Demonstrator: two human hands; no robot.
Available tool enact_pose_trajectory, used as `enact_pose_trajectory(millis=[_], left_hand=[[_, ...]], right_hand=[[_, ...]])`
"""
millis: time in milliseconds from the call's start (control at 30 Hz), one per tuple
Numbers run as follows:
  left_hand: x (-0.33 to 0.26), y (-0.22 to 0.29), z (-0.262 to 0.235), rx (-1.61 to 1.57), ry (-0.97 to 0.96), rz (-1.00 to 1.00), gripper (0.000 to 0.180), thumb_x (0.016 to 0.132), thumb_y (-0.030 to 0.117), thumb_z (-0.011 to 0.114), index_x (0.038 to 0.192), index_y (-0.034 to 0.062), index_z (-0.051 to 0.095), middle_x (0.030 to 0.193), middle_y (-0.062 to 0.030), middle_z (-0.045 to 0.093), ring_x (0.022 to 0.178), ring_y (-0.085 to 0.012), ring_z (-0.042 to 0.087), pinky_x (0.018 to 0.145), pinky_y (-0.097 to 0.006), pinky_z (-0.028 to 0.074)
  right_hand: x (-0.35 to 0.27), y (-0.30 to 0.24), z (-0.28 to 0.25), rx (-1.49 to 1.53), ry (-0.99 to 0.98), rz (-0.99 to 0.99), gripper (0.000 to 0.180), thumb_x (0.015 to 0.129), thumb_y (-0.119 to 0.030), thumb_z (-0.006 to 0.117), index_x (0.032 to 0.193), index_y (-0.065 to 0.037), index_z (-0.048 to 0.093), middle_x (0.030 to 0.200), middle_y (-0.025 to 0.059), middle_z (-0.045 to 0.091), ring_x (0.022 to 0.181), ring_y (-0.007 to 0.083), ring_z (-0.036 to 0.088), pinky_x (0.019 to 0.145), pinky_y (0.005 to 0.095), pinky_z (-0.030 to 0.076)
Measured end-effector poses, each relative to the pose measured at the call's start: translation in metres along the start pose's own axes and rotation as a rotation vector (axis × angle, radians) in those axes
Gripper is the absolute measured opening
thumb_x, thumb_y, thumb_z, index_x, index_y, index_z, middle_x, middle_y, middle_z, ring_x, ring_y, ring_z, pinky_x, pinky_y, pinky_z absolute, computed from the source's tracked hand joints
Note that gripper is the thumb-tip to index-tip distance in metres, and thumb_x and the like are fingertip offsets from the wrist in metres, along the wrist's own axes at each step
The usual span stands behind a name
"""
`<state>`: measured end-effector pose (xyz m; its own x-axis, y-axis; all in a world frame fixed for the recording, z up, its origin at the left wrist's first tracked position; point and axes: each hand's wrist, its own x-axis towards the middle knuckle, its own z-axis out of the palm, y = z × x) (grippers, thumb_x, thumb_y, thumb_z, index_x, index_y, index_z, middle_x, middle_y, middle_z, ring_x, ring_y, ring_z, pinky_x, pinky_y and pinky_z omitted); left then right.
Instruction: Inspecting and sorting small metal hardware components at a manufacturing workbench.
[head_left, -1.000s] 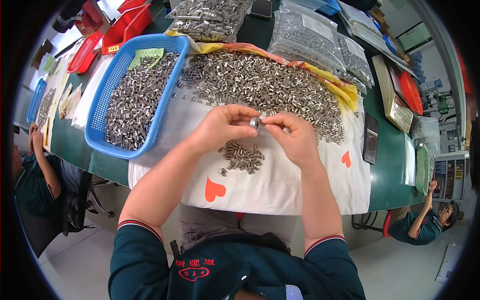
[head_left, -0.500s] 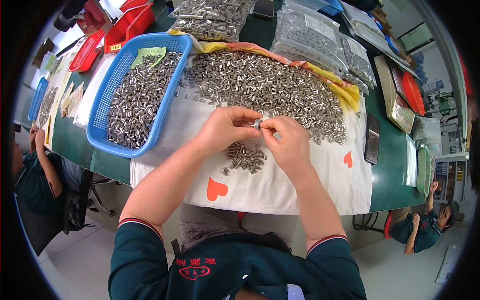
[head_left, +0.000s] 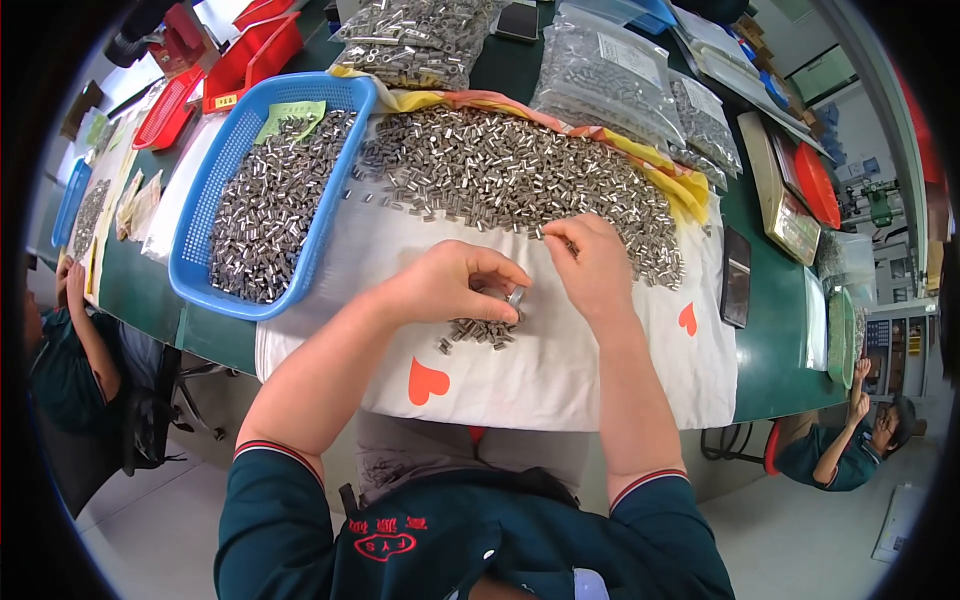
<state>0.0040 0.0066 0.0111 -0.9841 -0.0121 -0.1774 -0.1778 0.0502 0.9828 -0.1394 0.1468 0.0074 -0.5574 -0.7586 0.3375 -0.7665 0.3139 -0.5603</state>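
The left hand (head_left: 448, 284) pinches a shiny silver metal ring (head_left: 517, 296) between thumb and fingers; beneath that hand lies a small metal cylinder heap (head_left: 482, 333). Beyond the right hand (head_left: 597, 265), fingers curled, grip impossible to tell, spreads a glossy grey cylinder pile (head_left: 500, 160).

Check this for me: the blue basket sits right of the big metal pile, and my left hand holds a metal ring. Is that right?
Not quite: the head view shows the blue basket sitting left of the big metal pile, not right. Your left hand does hold a metal ring.
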Motion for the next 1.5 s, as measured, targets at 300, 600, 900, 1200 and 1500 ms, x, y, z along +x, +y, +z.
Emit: enact_pose_trajectory(millis=[300,600,900,1200,1500], left_hand=[[0.009,-0.014,-0.006,-0.276,0.117,0.054,0.035,0.073,-0.003,0.064,0.107,-0.0009,0.054,0.091,-0.0027,0.059,0.079,-0.0066,0.056,0.071,-0.021,0.048],[0.006,-0.009,-0.007,-0.353,0.214,0.061,0.034,0.074,0.001,0.065,0.106,-0.003,0.054,0.088,-0.005,0.061,0.078,-0.0085,0.058,0.069,-0.021,0.049],[0.006,-0.013,-0.007,-0.274,0.242,0.035,0.035,0.073,0.002,0.067,0.105,-0.0036,0.056,0.083,-0.004,0.061,0.074,-0.007,0.057,0.066,-0.02,0.048],[0.004,-0.006,-0.003,-0.313,0.145,-0.001,0.035,0.072,0.004,0.068,0.104,-0.0029,0.057,0.082,-0.0019,0.06,0.074,-0.0066,0.056,0.066,-0.019,0.047],[-0.005,0.003,-0.001,0.126,-0.045,0.057,0.033,0.068,0.007,0.073,0.098,0.0045,0.061,0.082,0.0009,0.06,0.074,-0.005,0.053,0.066,-0.02,0.045]], right_hand=[[-0.003,-0.013,0.011,-0.269,-0.113,-0.067,0.004,0.07,-0.012,0.06,0.072,-0.009,0.062,0.075,0.0036,0.054,0.08,0.0224,0.051,0.073,0.0362,0.039],[-0.006,-0.035,-0.006,0.498,-0.21,0.192,0.007,0.072,-0.005,0.06,0.078,-0.003,0.06,0.074,0.0034,0.059,0.067,0.0117,0.055,0.063,0.0242,0.044],[-0.012,-0.041,0.004,0.28,-0.074,0.005,0.008,0.07,-0.004,0.06,0.078,-0.003,0.059,0.071,0.0059,0.059,0.066,0.0161,0.059,0.061,0.0267,0.047],[-0.007,-0.03,-0.011,0.436,-0.279,0.112,0.012,0.071,-0.008,0.062,0.081,-0.002,0.06,0.072,0.0066,0.06,0.065,0.0153,0.058,0.061,0.0262,0.046],[0.003,-0.008,-0.009,0.171,-0.05,0.198,0.01,0.071,-0.011,0.062,0.078,-0.004,0.061,0.07,0.0079,0.058,0.063,0.0202,0.056,0.06,0.0305,0.044]])
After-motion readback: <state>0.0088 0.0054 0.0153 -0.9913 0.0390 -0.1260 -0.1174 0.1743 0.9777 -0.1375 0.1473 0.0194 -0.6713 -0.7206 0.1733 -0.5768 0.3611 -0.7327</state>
